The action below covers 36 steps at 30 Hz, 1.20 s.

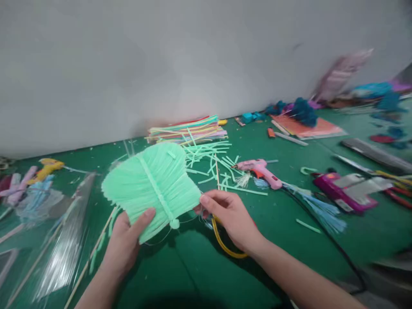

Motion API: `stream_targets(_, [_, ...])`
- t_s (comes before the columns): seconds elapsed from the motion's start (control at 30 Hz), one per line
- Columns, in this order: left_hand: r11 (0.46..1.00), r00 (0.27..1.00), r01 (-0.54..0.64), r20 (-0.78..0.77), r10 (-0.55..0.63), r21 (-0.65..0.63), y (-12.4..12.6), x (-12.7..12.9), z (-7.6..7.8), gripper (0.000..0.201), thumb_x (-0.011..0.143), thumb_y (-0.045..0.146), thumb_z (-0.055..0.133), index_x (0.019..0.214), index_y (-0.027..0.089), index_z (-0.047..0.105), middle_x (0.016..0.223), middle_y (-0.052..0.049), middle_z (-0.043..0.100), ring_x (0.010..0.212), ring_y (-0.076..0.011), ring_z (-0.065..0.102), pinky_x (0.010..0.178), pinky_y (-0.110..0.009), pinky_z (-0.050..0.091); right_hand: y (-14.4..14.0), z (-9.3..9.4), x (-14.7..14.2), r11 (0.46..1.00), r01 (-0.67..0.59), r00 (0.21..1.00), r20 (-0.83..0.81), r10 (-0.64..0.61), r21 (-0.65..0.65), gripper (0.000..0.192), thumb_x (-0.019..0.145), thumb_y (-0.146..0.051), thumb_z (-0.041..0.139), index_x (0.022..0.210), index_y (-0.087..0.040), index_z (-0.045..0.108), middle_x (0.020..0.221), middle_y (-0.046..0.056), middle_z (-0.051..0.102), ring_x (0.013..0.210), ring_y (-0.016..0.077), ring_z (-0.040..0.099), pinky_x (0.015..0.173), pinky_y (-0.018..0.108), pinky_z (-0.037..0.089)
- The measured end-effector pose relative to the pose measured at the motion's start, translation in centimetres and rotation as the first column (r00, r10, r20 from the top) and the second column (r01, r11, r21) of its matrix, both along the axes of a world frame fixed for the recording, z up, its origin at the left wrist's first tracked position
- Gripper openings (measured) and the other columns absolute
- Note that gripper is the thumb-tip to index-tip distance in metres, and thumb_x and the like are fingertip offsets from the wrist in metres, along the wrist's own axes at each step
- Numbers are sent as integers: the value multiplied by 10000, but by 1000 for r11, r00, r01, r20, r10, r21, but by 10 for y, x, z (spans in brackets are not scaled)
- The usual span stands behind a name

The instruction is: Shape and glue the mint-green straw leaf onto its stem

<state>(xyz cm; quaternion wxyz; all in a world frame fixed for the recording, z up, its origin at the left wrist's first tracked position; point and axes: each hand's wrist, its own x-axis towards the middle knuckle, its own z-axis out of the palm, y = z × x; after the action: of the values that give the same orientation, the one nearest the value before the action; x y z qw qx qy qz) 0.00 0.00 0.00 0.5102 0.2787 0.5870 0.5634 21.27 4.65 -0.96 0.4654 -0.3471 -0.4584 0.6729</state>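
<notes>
Mint-green straw leaf (pixel 151 189) held above green table (pixel 283 219), centre-left of view, fanned flat with a straw spine running down its middle to a small knob at the lower end.

Far left: clear plastic sleeves (pixel 61 253) and thin wooden sticks lying on table; yellow glue gun (pixel 48 166) and pale pink pieces beyond them, near wall.

Left hand (pixel 124 244): clasped on lower left edge of leaf, thumb pressed on the front face, fingers hidden behind. Firm hold, bearing the piece.

Right hand (pixel 230 216): fingertips pinched at right edge of leaf, close to the cut ends. Yellow-handled scissors (pixel 225 246) partly visible just beneath this hand; cannot tell whether held by it or lying on table.

Behind leaf: loose green straw offcuts (pixel 209 161) scattered, and stack of coloured straws (pixel 189 128) against wall. Right of these: pink glue gun (pixel 260 169) lying with cord trailing toward lower right; blue tassel (pixel 318 210) beside cord; magenta box (pixel 344 193) further right; teal pom-like pieces and orange sheets (pixel 309 126) at back right, blurred.

Progress, judged: leaf body bound along spine and outline largely shaped, given offcuts on table. Right edge looks somewhat ragged; fine threads hanging near knob. Probably trimming of edge and stray threads left; stem not attached as far as visible.
</notes>
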Motion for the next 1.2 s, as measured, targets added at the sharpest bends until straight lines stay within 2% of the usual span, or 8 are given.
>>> stream_targets(0.27, [999, 999, 32, -42, -31, 43, 2, -7, -8, 533, 648, 390, 851, 1098, 140, 710, 968, -88, 790, 1069, -352, 686, 954, -465, 544, -2, 0, -3, 999, 31, 999, 44, -32, 33, 301, 843, -476, 687, 763, -187, 707, 733, 34, 731, 643, 125, 630, 623, 250, 519])
stream_targets(0.43, [996, 968, 60, -246, -40, 71, 1, -8, -11, 609, 627, 477, 835, 1093, 100, 724, 1033, -146, 772, 1056, -391, 681, 980, -523, 504, -3, -1, -3, 999, 28, 999, 44, -30, 41, 338, 856, -515, 657, 779, -187, 689, 738, 20, 703, 658, 125, 627, 622, 239, 509])
stream_targets(0.53, [994, 939, 83, -339, -55, 71, -1, -7, -12, 580, 645, 508, 814, 1076, 128, 739, 1047, -138, 771, 1091, -383, 666, 985, -495, 502, -7, -5, -6, 995, -99, 995, -32, 99, 12, 289, 752, -445, 789, 881, -203, 701, 790, 2, 703, 713, 132, 642, 649, 231, 510])
stream_targets(0.6, [993, 923, 100, -379, -69, 61, -2, -7, -12, 555, 656, 526, 800, 1052, 140, 751, 1031, -132, 776, 1094, -380, 665, 975, -480, 510, -10, -7, -10, 979, -205, 976, -77, 204, -4, 328, 682, -356, 857, 939, -216, 710, 822, -6, 711, 757, 142, 649, 704, 243, 516])
stream_targets(0.67, [991, 914, 124, -394, -93, 55, -3, -7, -13, 546, 661, 542, 789, 1028, 139, 760, 1023, -138, 777, 1079, -383, 671, 964, -480, 516, -13, -7, -13, 969, -248, 963, -108, 245, -9, 267, 697, -327, 847, 901, -211, 721, 791, -15, 704, 745, 135, 638, 721, 245, 511])
stream_targets(0.77, [986, 905, 160, -405, -127, 50, -4, -8, -13, 543, 675, 532, 783, 1038, 130, 757, 1046, -149, 771, 1089, -382, 664, 988, -491, 495, -14, -6, -14, 973, -232, 968, -101, 230, -7, 177, 770, -348, 787, 810, -187, 727, 727, -19, 683, 667, 103, 594, 653, 218, 485])
stream_targets(0.93, [982, 890, 178, -436, -136, 57, -3, -10, -12, 582, 696, 511, 777, 1129, 127, 721, 1135, -153, 744, 1171, -384, 616, 1063, -515, 423, -11, -9, -10, 981, -193, 981, -8, 193, 19, 214, 830, -372, 729, 786, -164, 743, 706, 3, 698, 652, 96, 594, 624, 212, 468])
stream_targets(1.2, [974, 849, 220, -501, -166, 49, -2, -11, -10, 571, 736, 508, 745, 1181, 153, 701, 1176, -143, 730, 1212, -373, 592, 1085, -511, 407, -5, -2, -5, 994, -109, 994, 2, 109, -17, 205, 743, -385, 796, 840, -205, 778, 760, 14, 748, 714, 153, 674, 682, 280, 533])
